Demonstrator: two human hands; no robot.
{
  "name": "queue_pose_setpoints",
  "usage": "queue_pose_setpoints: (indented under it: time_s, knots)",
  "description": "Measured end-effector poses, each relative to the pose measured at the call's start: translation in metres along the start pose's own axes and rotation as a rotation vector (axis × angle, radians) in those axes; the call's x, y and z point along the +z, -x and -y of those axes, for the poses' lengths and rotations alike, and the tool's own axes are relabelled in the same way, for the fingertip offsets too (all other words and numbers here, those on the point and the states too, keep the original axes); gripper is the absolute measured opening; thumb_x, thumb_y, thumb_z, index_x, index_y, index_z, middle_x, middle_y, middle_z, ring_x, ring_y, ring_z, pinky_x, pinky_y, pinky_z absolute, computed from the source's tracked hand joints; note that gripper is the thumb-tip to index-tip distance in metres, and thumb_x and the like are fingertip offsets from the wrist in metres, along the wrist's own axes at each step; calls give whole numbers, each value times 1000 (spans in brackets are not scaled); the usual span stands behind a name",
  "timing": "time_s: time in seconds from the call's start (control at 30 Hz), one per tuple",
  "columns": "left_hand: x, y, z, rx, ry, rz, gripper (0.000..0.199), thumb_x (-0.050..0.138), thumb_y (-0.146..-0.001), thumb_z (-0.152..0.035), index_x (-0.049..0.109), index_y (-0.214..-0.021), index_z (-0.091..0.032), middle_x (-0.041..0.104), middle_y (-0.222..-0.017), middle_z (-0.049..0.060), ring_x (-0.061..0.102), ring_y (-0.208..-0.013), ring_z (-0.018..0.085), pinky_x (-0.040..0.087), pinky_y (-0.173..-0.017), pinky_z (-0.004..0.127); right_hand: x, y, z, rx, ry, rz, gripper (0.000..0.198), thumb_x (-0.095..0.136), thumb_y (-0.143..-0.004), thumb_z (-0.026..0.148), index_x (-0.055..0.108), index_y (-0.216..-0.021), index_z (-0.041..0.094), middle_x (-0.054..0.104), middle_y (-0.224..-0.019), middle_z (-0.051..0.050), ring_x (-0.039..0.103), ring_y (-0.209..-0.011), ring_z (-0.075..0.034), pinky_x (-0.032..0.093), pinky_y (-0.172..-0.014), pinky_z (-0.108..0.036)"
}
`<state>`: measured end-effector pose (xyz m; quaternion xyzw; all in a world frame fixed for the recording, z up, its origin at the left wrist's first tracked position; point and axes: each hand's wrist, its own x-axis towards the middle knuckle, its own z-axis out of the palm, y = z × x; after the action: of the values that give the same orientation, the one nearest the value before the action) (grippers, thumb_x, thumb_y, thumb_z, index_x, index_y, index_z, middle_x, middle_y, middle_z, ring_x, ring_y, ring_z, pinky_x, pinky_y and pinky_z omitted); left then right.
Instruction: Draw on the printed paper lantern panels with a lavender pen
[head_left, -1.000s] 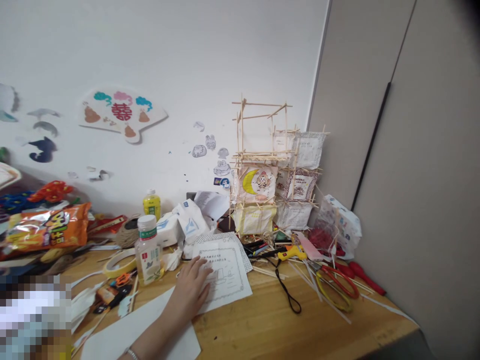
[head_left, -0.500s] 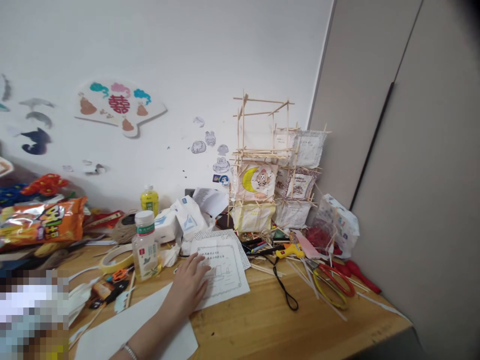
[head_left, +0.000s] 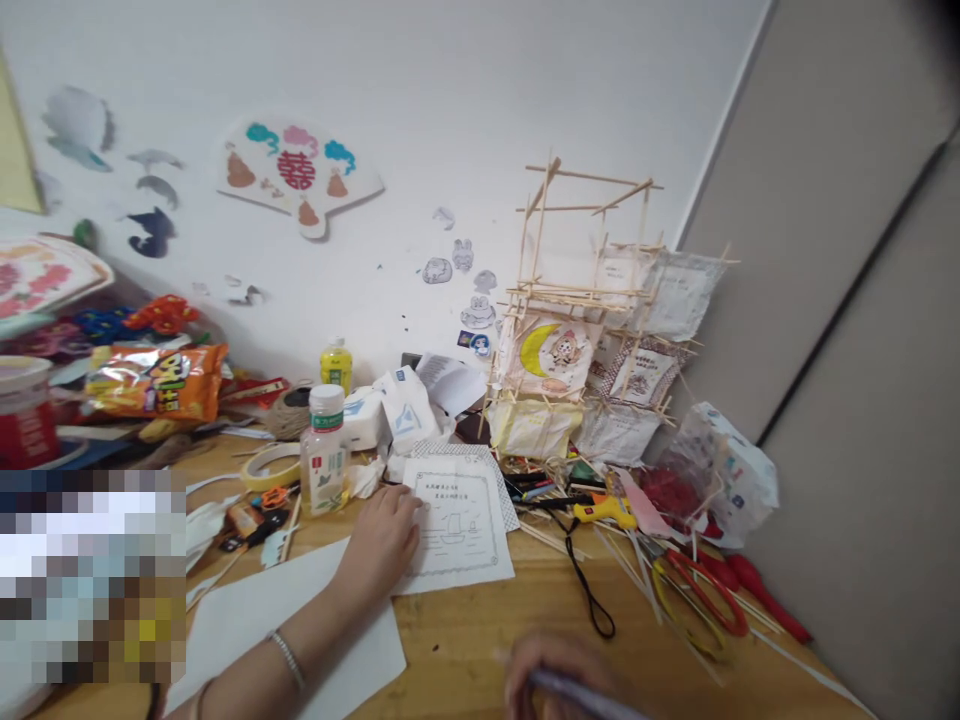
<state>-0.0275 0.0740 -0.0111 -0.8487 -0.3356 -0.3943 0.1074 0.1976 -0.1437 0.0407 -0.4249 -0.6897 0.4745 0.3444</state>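
My left hand rests on the left edge of a drawn sheet, fingers loosely bent and lying on the paper. The sheet shows a bordered sailboat drawing with lines of writing. Below my left forearm lies a blank white sheet. At the bottom edge, my right hand is smeared by motion and closed round a slender purple pen. Its fingertips are partly hidden.
A clear bottle and tape roll stand left of the sheet. A stick frame with decorated panels rises behind. A yellow glue gun, scissors and loose sticks lie to the right. A patterned sheet lies under the drawing.
My right hand has come into view at the bottom with the pen. My left hand's fingers have drawn in at the drawing's left edge. The view has shifted left.
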Motion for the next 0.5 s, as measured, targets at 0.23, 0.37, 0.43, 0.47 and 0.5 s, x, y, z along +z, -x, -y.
queue_pose_setpoints:
  time_s: [0.23, 0.37, 0.43, 0.47, 0.5]
  knots:
    - [-8, -1, -7, -59, 18, 55, 23, 58, -93, -31, 58, -111, -16, 60, -111, 7, 61, -92, 20, 54, -78, 38, -39, -68, -7, -36, 149, -493, 26, 59, -84, 44, 70, -85, 21, 62, -72, -2, 55, -66, -17, 44, -59, -27]
    - [-20, -3, -18, -24, -11, 91, 14, 54, -92, -21, 60, -103, -15, 60, -110, 8, 58, -98, 24, 48, -85, 46, -47, -96, -14, 1, 27, -388, 16, 71, -72, 33, 61, -75, 20, 57, -62, 4, 50, -55, -12, 38, -51, -22]
    - [-26, -1, -33, 40, -1, 126, 17, 46, -90, -12, 62, -94, -16, 62, -103, 11, 57, -94, 26, 46, -83, 46, -51, -104, -20, -32, 7, -359, 19, 74, -69, 32, 63, -76, 19, 60, -68, 3, 53, -60, -12, 40, -55, -22]
    - [-28, 1, -42, 87, 14, 153, 18, 45, -88, -12, 62, -88, -17, 64, -95, 10, 58, -87, 25, 47, -77, 43, -53, -106, -24, -38, -4, -362, 20, 74, -68, 34, 64, -78, 19, 61, -69, 2, 54, -61, -13, 41, -57, -23]
    - [-29, 5, -53, 142, 34, 179, 16, 47, -87, -15, 62, -83, -18, 64, -86, 8, 57, -78, 24, 47, -71, 39, -55, -108, -28, -39, -22, -384, 22, 75, -68, 36, 64, -78, 19, 61, -68, 2, 55, -61, -13, 42, -57, -24]
